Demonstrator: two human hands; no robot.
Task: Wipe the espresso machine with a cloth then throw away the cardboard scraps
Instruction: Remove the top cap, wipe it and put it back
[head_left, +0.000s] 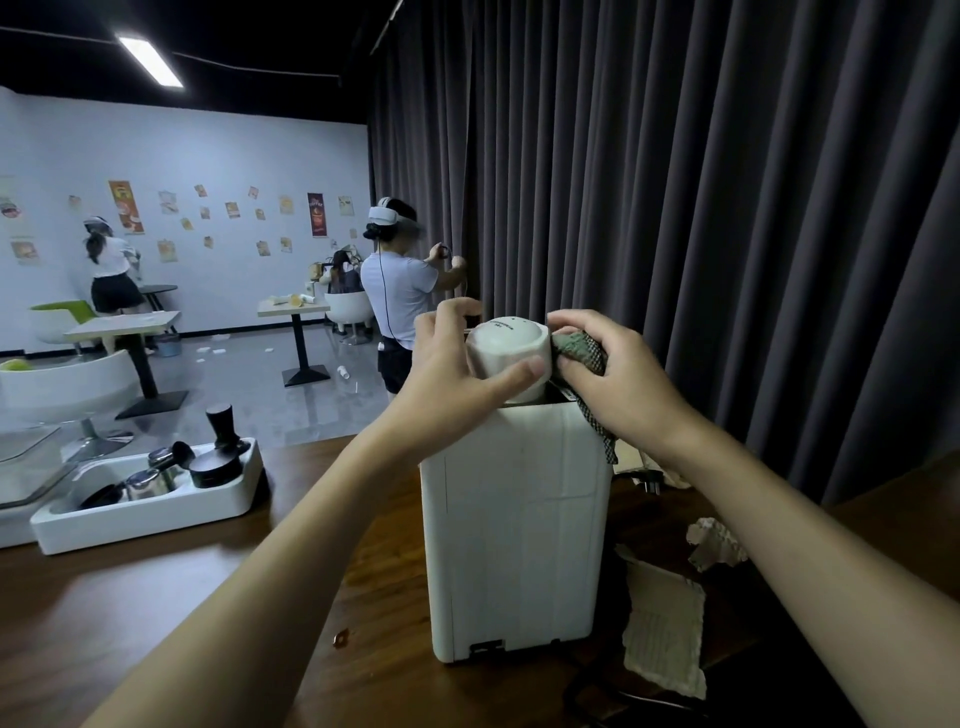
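A tall white espresso machine (514, 530) stands on the dark wooden table (171, 613), its back panel facing me. My left hand (457, 364) grips a white rounded part (506, 348) at the machine's top. My right hand (618, 374) presses a bunched green checked cloth (582, 351) against that part's right side, and a strip of cloth hangs down the machine's right edge. Torn cardboard scraps lie on the table right of the machine: a flat corrugated piece (662, 629) and a crumpled one (714, 543).
A white tray (150, 512) with a tamper, metal cups and a portafilter sits on the table at left. A dark curtain (727, 208) hangs close behind. A black cable (613, 696) lies near the front right. Other people stand among the café tables beyond.
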